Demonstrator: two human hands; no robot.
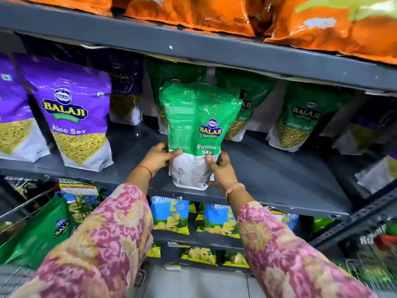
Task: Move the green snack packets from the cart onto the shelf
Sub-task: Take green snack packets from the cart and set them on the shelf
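A green Ratlami Sev packet [198,125] stands upright at the front of the grey middle shelf [268,175], its back side toward me. My left hand [158,157] grips its lower left edge and my right hand [221,171] grips its lower right edge. Behind it, more green packets [305,117] stand in a row at the back of the shelf. Another green packet [43,231] lies in the wire cart [19,214] at the lower left, partly hidden by my left sleeve.
Purple Aloo Sev packets [73,112] fill the shelf's left part. Orange bags [193,11] sit on the shelf above. Blue and yellow chip bags [169,214] line the lower shelves. A dark upright post [365,214] stands at the right. A second wire basket [369,269] is at lower right.
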